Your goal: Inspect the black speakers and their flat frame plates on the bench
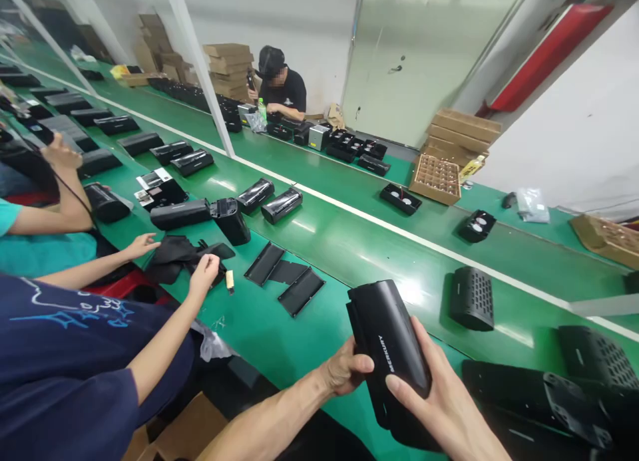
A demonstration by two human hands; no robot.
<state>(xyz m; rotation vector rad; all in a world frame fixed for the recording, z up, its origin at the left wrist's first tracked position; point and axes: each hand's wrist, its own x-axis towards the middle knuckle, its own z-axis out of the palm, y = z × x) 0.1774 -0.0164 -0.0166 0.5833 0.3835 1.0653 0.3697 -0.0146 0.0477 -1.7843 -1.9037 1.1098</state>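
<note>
A black speaker housing with rounded sides and pale "MERKURY" lettering is tilted between my two hands, above the green work surface. My left hand grips its left edge, thumb on the front face and the other fingers mostly behind. Around the right side my right hand is wrapped, its thumb pressed on the front below the lettering. Flat black panels lie just beyond my left hand. To the right of my hands lies a large black housing, close to the camera.
A co-worker in a dark blue shirt sits at my left, hands over black sheets. Across the green belt, another person works beside cartons. A perforated housing stands on the belt, and a cardboard box is below left.
</note>
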